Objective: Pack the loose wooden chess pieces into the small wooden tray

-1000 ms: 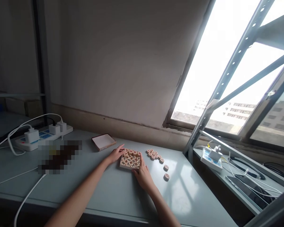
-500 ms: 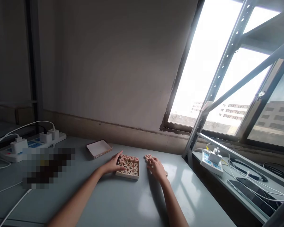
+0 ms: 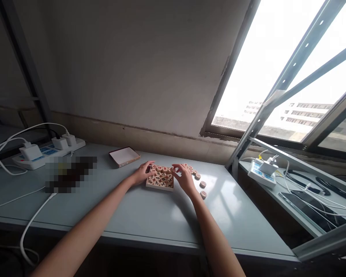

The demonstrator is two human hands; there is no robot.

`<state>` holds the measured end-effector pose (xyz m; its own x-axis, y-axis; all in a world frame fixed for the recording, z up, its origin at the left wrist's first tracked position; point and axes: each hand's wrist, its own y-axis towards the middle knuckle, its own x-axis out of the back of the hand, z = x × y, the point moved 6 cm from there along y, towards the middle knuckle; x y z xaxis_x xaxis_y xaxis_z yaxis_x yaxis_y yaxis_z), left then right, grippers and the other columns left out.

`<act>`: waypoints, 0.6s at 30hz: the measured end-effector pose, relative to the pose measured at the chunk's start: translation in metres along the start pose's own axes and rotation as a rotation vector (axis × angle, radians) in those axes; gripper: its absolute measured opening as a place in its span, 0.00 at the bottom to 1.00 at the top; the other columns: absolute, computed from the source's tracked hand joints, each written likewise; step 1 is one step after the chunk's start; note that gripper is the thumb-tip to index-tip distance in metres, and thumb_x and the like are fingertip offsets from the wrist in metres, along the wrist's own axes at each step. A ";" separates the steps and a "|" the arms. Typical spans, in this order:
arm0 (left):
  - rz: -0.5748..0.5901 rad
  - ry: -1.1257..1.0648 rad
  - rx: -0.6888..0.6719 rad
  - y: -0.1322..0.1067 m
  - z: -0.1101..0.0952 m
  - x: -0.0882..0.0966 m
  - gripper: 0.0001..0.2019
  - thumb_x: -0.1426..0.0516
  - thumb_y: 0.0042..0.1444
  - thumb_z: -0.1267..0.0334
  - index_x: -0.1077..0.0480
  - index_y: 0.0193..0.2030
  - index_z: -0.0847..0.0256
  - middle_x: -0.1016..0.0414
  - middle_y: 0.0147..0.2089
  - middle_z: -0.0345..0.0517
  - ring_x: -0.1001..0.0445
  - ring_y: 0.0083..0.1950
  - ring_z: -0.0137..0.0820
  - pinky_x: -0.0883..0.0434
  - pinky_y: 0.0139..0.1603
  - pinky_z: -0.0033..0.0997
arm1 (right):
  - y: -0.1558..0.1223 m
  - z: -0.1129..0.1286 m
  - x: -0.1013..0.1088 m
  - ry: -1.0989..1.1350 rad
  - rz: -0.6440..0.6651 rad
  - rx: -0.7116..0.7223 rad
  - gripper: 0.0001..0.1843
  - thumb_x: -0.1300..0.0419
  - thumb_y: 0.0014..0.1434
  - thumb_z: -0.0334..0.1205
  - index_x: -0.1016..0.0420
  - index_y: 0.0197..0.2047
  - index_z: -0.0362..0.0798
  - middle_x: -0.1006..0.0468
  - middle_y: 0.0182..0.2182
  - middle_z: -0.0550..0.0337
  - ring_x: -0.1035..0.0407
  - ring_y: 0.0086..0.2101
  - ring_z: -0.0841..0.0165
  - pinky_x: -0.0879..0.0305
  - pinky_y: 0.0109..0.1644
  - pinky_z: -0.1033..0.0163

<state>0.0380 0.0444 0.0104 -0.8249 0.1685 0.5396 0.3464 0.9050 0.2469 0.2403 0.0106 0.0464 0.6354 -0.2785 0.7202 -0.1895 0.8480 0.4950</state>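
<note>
power strip [image 3: 46,152] left | box lid [image 3: 124,156] centre | second power strip [image 3: 263,172] far right

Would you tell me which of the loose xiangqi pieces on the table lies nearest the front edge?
The lone piece right of the right hand; the other loose pieces lie farther back, toward the wall.

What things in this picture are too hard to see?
In the head view:
Blurred patch on the table: pixelated, so what lies there is unknown.
Marks on the round pieces in the wooden box: too small to read.
Right hand: seen from behind, so whether it pinches a piece is hidden.
</note>
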 end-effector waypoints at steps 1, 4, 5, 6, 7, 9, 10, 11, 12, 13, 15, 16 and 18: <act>0.011 -0.015 -0.011 0.000 -0.002 -0.001 0.29 0.45 0.50 0.51 0.42 0.58 0.57 0.40 0.60 0.52 0.41 0.60 0.42 0.42 0.59 0.40 | -0.001 0.009 -0.004 0.040 0.022 0.039 0.14 0.49 0.59 0.43 0.32 0.47 0.51 0.28 0.41 0.57 0.33 0.37 0.69 0.38 0.42 0.64; 0.035 -0.016 -0.033 -0.001 -0.008 -0.003 0.27 0.45 0.50 0.52 0.39 0.56 0.58 0.37 0.58 0.51 0.38 0.58 0.41 0.40 0.57 0.38 | -0.004 0.027 -0.018 0.107 0.118 0.111 0.13 0.48 0.59 0.41 0.32 0.47 0.51 0.29 0.41 0.57 0.33 0.38 0.70 0.37 0.42 0.65; 0.040 -0.004 -0.036 -0.002 -0.009 -0.004 0.26 0.44 0.50 0.52 0.38 0.56 0.58 0.37 0.58 0.51 0.38 0.58 0.41 0.40 0.57 0.38 | -0.005 0.031 -0.022 0.112 0.146 0.124 0.13 0.48 0.59 0.41 0.31 0.47 0.51 0.29 0.41 0.57 0.33 0.38 0.70 0.37 0.42 0.65; 0.044 0.006 -0.039 -0.002 -0.010 -0.004 0.26 0.44 0.49 0.52 0.38 0.55 0.58 0.36 0.57 0.51 0.38 0.58 0.41 0.40 0.57 0.38 | -0.005 0.033 -0.025 0.112 0.162 0.133 0.13 0.47 0.59 0.41 0.31 0.47 0.51 0.29 0.41 0.57 0.33 0.38 0.69 0.37 0.42 0.65; 0.049 0.013 -0.042 -0.002 -0.010 -0.005 0.27 0.43 0.49 0.52 0.38 0.56 0.57 0.37 0.58 0.51 0.38 0.58 0.41 0.40 0.57 0.38 | -0.006 0.035 -0.027 0.108 0.169 0.140 0.13 0.47 0.59 0.41 0.32 0.47 0.51 0.29 0.41 0.57 0.33 0.39 0.69 0.38 0.43 0.64; 0.060 0.022 -0.053 -0.001 -0.009 -0.006 0.28 0.42 0.47 0.52 0.38 0.56 0.56 0.37 0.58 0.50 0.38 0.58 0.42 0.40 0.57 0.38 | -0.006 0.037 -0.029 0.090 0.169 0.147 0.13 0.47 0.59 0.39 0.32 0.48 0.51 0.30 0.42 0.57 0.34 0.40 0.68 0.38 0.44 0.64; 0.063 0.027 -0.058 -0.001 -0.009 -0.007 0.29 0.41 0.46 0.52 0.38 0.56 0.56 0.37 0.58 0.50 0.39 0.58 0.42 0.40 0.57 0.39 | -0.006 0.037 -0.029 0.079 0.169 0.143 0.13 0.47 0.58 0.37 0.32 0.47 0.50 0.31 0.43 0.57 0.34 0.40 0.68 0.39 0.45 0.63; 0.062 0.033 -0.062 -0.001 -0.008 -0.007 0.30 0.41 0.46 0.53 0.38 0.56 0.56 0.37 0.58 0.50 0.39 0.58 0.42 0.40 0.57 0.39 | -0.006 0.036 -0.030 0.067 0.169 0.135 0.13 0.47 0.58 0.36 0.33 0.47 0.50 0.32 0.43 0.56 0.35 0.40 0.68 0.39 0.44 0.64; 0.060 0.037 -0.066 -0.001 -0.008 -0.007 0.30 0.40 0.45 0.53 0.38 0.56 0.56 0.37 0.58 0.50 0.39 0.58 0.42 0.40 0.57 0.39 | -0.006 0.035 -0.030 0.052 0.168 0.124 0.12 0.47 0.58 0.35 0.33 0.46 0.49 0.32 0.42 0.56 0.35 0.40 0.69 0.39 0.43 0.64; 0.056 0.040 -0.069 -0.001 -0.008 -0.006 0.30 0.40 0.44 0.54 0.38 0.56 0.56 0.37 0.58 0.50 0.39 0.58 0.42 0.40 0.57 0.39 | -0.006 0.034 -0.030 0.033 0.164 0.114 0.11 0.47 0.58 0.34 0.33 0.44 0.48 0.32 0.42 0.56 0.35 0.39 0.69 0.39 0.42 0.64; 0.050 0.040 -0.071 -0.001 -0.008 -0.006 0.30 0.40 0.44 0.55 0.38 0.56 0.57 0.37 0.57 0.51 0.39 0.58 0.42 0.40 0.57 0.39 | -0.005 0.032 -0.030 -0.013 0.160 0.109 0.07 0.48 0.57 0.34 0.32 0.40 0.47 0.32 0.38 0.57 0.36 0.35 0.69 0.40 0.39 0.65; 0.049 0.041 -0.071 -0.001 -0.008 -0.006 0.30 0.39 0.43 0.56 0.37 0.56 0.56 0.36 0.57 0.50 0.39 0.57 0.42 0.40 0.57 0.39 | -0.005 0.032 -0.030 -0.037 0.162 0.117 0.05 0.48 0.58 0.34 0.32 0.37 0.47 0.31 0.36 0.58 0.36 0.33 0.70 0.40 0.38 0.65; 0.052 0.049 -0.071 -0.002 -0.008 -0.005 0.30 0.39 0.43 0.57 0.37 0.55 0.56 0.36 0.57 0.50 0.38 0.57 0.43 0.40 0.57 0.39 | -0.005 0.034 -0.030 -0.061 0.171 0.143 0.04 0.48 0.58 0.34 0.32 0.33 0.47 0.30 0.33 0.59 0.37 0.31 0.70 0.42 0.38 0.65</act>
<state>0.0457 0.0386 0.0138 -0.7825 0.1937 0.5918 0.4207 0.8652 0.2730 0.1962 -0.0009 0.0386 0.5389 -0.1664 0.8258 -0.3975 0.8141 0.4235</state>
